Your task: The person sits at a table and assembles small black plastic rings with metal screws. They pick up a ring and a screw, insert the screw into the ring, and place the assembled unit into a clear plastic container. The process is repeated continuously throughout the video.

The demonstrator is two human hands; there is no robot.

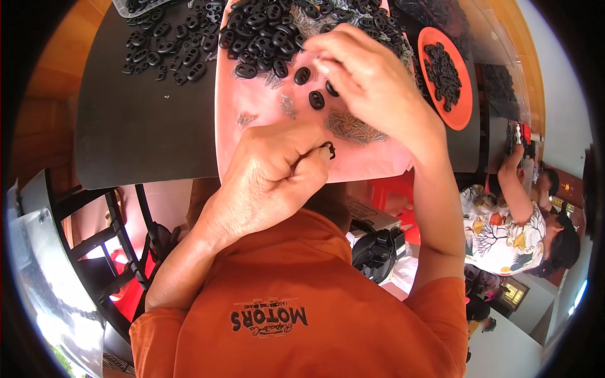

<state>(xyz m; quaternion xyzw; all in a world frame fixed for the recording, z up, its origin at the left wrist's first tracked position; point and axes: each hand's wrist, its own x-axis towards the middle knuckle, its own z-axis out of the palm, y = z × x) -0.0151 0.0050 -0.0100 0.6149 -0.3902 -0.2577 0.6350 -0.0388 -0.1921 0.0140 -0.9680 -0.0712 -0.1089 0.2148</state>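
My left hand (pixel 271 176) is closed near the front edge of the pink tray (pixel 252 151). Between its thumb and forefinger a small black plastic piece (pixel 330 150) sticks out; the rest of it is hidden. My right hand (pixel 378 88) is over the tray, fingers bent and apart, with nothing visible between the tips. Close to those fingertips is a heap of black oval cord locks (pixel 261 38), each with two holes. A loose cord lock (pixel 316 99) and another cord lock (pixel 302 75) lie below the heap. Small metal springs (pixel 356 128) are piled between my hands.
More black cord-lock pieces (pixel 183 47) are spread on the dark table (pixel 145 126) at left, by a clear plastic container (pixel 135 7). An orange-red plate (pixel 463 94) of small black parts stands at right. Farther right sits another person (pixel 504 227) in a patterned shirt.
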